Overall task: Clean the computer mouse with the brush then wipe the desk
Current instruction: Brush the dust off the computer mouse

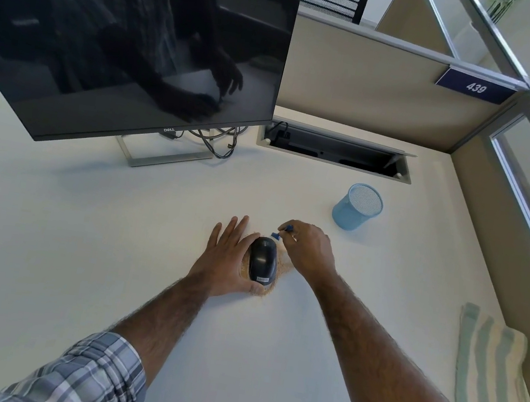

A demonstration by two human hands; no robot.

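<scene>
Black mouse (262, 260) on tan grit (284, 265) on the desk (80, 243): left hand (230, 259) flat against its left side, fingers straight; right hand (309, 251) just right of it, pinching a small blue brush (275, 235) at its far end; striped cloth (488, 368) well right.

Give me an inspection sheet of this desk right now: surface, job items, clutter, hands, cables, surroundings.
Surface: white desk, tan crumbs around the mouse.
Job's things: mouse black, sitting in the crumbs; blue brush at its far end; striped cloth at the right edge.
Clutter: blue mesh cup, nothing seen inside.
Hands: left hand flat against the mouse, fingers straight; right hand pinches the brush.
Cables: tangle under the monitor; open cable tray.
Surroundings: monitor dark; partition sign 439.
</scene>
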